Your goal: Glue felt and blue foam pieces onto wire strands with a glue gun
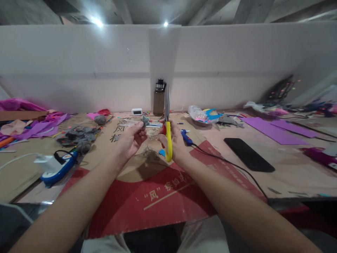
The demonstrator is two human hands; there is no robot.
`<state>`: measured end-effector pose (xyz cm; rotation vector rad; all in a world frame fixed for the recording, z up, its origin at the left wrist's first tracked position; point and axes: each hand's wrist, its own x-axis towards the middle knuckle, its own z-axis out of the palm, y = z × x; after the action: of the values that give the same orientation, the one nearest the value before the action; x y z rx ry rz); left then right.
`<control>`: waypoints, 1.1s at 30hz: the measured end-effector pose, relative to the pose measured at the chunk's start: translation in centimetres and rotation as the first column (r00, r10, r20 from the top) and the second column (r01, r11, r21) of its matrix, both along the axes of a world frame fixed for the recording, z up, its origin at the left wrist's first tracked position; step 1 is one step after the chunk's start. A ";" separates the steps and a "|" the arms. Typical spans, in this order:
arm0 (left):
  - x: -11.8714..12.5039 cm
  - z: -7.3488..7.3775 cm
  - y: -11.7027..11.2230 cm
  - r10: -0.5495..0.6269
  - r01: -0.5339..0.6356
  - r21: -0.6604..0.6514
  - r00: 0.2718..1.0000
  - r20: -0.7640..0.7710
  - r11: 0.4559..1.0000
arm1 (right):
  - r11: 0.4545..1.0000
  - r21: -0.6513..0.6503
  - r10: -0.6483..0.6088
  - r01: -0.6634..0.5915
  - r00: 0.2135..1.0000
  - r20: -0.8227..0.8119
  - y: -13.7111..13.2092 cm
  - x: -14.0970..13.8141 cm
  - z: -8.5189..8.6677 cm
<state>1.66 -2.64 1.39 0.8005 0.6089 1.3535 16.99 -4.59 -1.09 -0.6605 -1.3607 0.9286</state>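
Note:
My right hand [176, 140] is closed around a pair of scissors [167, 123] with yellow and red handles; their blades point straight up. My left hand [131, 138] pinches a small grey felt piece [144, 121] between its fingertips, just left of the blades. Both hands hover above a flattened red and brown cardboard sheet [158, 196] on the workbench. A small clear scrap [150, 153] lies on the cardboard under my hands.
A blue glue gun [186, 137] with a black cord lies right of my hands, then a black phone [249, 154]. Grey felt scraps [79, 135] and a blue-white power strip [56, 168] sit left. A brown bottle [159, 98], purple sheets [273, 130] and a bowl [200, 117] stand behind.

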 end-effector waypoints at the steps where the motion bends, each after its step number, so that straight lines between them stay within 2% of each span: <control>1: 0.0 0.2 0.0 0.018 -0.018 0.002 0.999 0.028 1.000 | 1.000 0.020 -0.015 0.014 0.999 0.039 0.1 0.0 -0.1; 4: -0.2 0.7 -0.1 0.076 -0.076 0.005 0.991 0.106 0.997 | 0.995 0.085 -0.075 0.061 0.982 0.173 0.1 -0.2 -0.2; 8: -0.5 1.6 -0.4 0.149 -0.155 0.028 0.977 0.151 0.988 | 0.992 0.102 -0.109 0.078 0.934 0.341 -0.7 -0.5 0.0; 12: -0.5 1.9 -0.7 0.145 -0.156 0.061 0.978 0.152 0.986 | 0.986 0.121 -0.158 0.115 0.876 0.456 -1.0 -0.4 -0.1; 15: -0.5 1.8 -0.7 0.127 -0.138 0.083 0.983 0.132 0.987 | 0.991 0.108 -0.123 0.081 0.870 0.478 -0.5 0.0 -0.4; 20: -0.4 1.2 -0.3 0.112 -0.119 0.073 0.989 0.098 0.990 | 0.997 0.009 0.062 -0.076 0.873 0.483 -0.2 0.3 -0.3; 23: -0.4 1.0 -0.3 0.124 -0.130 0.068 0.988 0.089 0.989 | 0.992 -0.027 0.120 -0.121 0.883 0.453 -0.5 0.1 -0.1; 33: 0.0 0.5 -0.5 0.101 -0.110 0.131 0.992 0.076 0.985 | 0.996 -0.027 0.091 -0.088 0.882 0.463 -0.4 0.1 -0.3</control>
<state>1.62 -3.13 1.93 0.8364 0.5154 1.5261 17.13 -5.02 -1.34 -0.8674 -1.8281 0.8778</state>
